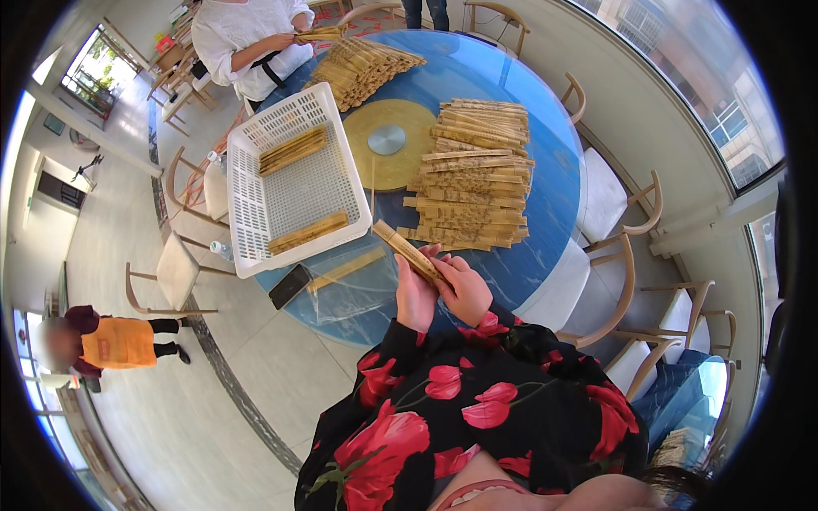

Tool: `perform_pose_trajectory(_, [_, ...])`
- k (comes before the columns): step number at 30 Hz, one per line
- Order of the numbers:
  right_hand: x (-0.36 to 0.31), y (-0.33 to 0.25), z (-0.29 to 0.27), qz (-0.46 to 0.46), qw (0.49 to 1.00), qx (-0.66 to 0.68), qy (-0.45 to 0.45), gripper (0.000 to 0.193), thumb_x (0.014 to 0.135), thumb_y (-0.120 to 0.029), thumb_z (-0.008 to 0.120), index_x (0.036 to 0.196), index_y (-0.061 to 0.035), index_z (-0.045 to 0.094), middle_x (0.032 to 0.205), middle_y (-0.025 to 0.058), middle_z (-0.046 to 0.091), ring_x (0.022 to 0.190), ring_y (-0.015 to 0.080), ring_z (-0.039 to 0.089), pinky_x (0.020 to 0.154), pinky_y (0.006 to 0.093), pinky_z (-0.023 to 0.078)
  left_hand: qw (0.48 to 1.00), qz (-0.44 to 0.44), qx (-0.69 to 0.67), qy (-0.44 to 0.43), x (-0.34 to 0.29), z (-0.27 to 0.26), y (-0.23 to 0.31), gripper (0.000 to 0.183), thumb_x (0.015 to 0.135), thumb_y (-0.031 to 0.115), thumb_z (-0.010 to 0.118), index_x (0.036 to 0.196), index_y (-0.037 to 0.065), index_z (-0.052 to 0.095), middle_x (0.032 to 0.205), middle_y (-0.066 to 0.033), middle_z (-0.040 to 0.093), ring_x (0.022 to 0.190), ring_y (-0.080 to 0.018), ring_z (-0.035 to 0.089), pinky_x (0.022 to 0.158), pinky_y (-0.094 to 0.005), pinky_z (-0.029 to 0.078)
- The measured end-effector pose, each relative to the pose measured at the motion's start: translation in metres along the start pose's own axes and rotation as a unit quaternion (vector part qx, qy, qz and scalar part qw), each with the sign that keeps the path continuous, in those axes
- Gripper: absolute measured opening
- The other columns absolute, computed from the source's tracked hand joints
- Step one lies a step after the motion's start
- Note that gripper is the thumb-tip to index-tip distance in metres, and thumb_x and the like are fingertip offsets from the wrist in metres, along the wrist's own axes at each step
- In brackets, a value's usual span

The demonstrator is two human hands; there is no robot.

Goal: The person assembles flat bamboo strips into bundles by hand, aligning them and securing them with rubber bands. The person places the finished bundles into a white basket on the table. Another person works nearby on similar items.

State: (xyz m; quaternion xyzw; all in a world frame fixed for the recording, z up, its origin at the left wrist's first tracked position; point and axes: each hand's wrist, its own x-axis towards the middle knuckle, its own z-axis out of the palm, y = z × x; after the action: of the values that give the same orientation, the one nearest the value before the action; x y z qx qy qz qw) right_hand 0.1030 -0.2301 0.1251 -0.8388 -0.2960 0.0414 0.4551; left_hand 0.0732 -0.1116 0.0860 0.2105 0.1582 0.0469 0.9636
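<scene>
Bamboo slip bundle (pixel 409 251), clamped in both hands, left hand (pixel 415 298) and right hand (pixel 464 289), at the counter's (pixel 545 247) near edge; sorting underway; placing demands alignment.

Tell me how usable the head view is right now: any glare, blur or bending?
Head view: fisheye bends the round blue table's edge and the window frames; daylight reflects pale on the tabletop; the folded bamboo fan in both hands, left hand and right hand, looks sharp; a black rim vignettes the corners.
</scene>
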Motion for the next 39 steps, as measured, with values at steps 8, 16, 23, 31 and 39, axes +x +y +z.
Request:
perform_pose_trajectory(8, [-0.014,0.01,0.016,-0.057,0.995,-0.074,-0.036,0.035,0.081,-0.016,0.06,0.115,-0.0074,0.056,0.091,0.0122,0.052,0.083,0.031,0.055,0.071,0.0384,0.046,0.998,0.03,0.039,0.032,-0.012,-0.041,-0.004,0.02,0.098,0.023,0.04,0.105,0.006,0.047,0.126,-0.013,0.048,0.116,-0.0316,0.047,0.1,-0.048,0.036])
perform_pose_trajectory(16, [-0.015,0.064,0.006,0.025,0.992,-0.008,-0.125,0.032,0.08,-0.027,0.063,0.108,-0.01,0.059,0.093,0.0113,0.057,0.087,0.0318,0.055,0.074,0.0401,0.047,0.987,0.101,0.0,0.122,-0.015,-0.081,0.01,0.017,0.096,0.024,0.045,0.101,0.008,0.048,0.106,-0.0082,0.055,0.104,-0.0271,0.051,0.092,-0.0448,0.04])
perform_pose_trajectory(23, [0.028,0.161,-0.022,0.003,0.955,-0.295,-0.034,0.028,0.075,-0.027,0.067,0.095,-0.0091,0.059,0.093,0.0093,0.055,0.095,0.0299,0.053,0.075,0.0416,0.047,0.982,0.075,-0.04,0.17,-0.013,-0.091,-0.004,0.018,0.096,0.022,0.045,0.103,0.006,0.048,0.097,-0.0076,0.055,0.094,-0.0255,0.053,0.09,-0.0435,0.041])
perform_pose_trajectory(31, [0.045,0.171,0.016,0.012,0.921,-0.385,-0.065,0.038,0.071,-0.026,0.07,0.102,-0.0117,0.054,0.098,0.0075,0.053,0.096,0.0261,0.053,0.075,0.0385,0.047,0.984,0.045,-0.08,0.154,-0.015,-0.111,-0.014,0.019,0.094,0.023,0.048,0.104,0.007,0.048,0.098,-0.0091,0.055,0.094,-0.0274,0.053,0.087,-0.0457,0.043])
perform_pose_trajectory(39, [0.046,0.202,0.04,-0.026,0.897,-0.441,-0.03,0.008,0.076,-0.017,0.055,0.082,-0.012,0.057,0.085,0.0045,0.055,0.086,0.0231,0.056,0.065,0.0365,0.049,0.984,0.052,-0.078,0.151,-0.03,-0.11,-0.014,0.019,0.093,0.021,0.049,0.102,0.005,0.051,0.098,-0.0086,0.055,0.096,-0.0276,0.053,0.092,-0.0439,0.04])
